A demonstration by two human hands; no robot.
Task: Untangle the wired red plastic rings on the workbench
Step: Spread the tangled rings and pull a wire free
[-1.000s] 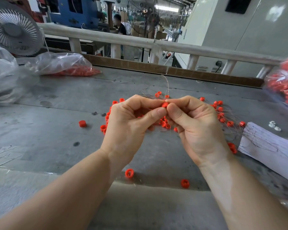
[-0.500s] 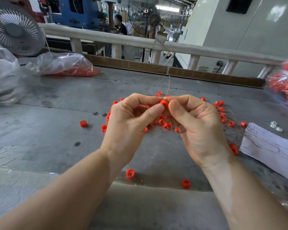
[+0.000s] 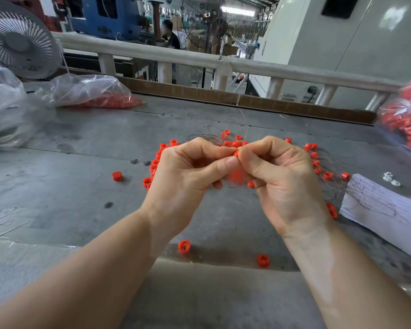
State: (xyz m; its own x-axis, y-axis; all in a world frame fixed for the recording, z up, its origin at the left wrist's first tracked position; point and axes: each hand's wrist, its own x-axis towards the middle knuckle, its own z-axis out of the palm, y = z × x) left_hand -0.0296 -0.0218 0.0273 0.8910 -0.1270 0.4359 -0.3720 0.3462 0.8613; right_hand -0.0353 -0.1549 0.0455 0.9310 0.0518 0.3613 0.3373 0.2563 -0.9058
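Both hands raised together above the middle of the grey worktop (image 3: 57, 186), fingertips meeting. Left hand (image 3: 185, 176) curled, thumb and forefinger pinching a red ring (image 3: 236, 153) at the point of contact; right hand (image 3: 282, 176) likewise curled, its thumb and forefinger nipping the same ring from the other side. A blurred red shape hanging just below the pinch, between the two palms; impossible to tell what exactly. Beneath and behind the hands, the tangle of wired red rings (image 3: 233, 138) spread on the worktop, thin wires (image 3: 207, 129) arching at its far edge, more rings trailing off to the right (image 3: 318, 162) toward a white paper sheet (image 3: 389, 210) with wires lying across its near-left corner. Loose single rings apart from the tangle: one to the left (image 3: 117, 176), two near the front edge (image 3: 184, 246) (image 3: 263, 260). Small white parts (image 3: 390, 179) just beyond the paper. Far left, a clear plastic bag holding red pieces (image 3: 90, 93), another crumpled clear bag (image 3: 5, 103) at the left edge, and a grey fan (image 3: 19, 36) behind. Far right, a further bag of red pieces (image 3: 408, 119). Along the far side, a white railing (image 3: 223, 62), with a seated person (image 3: 169, 36) beyond it.
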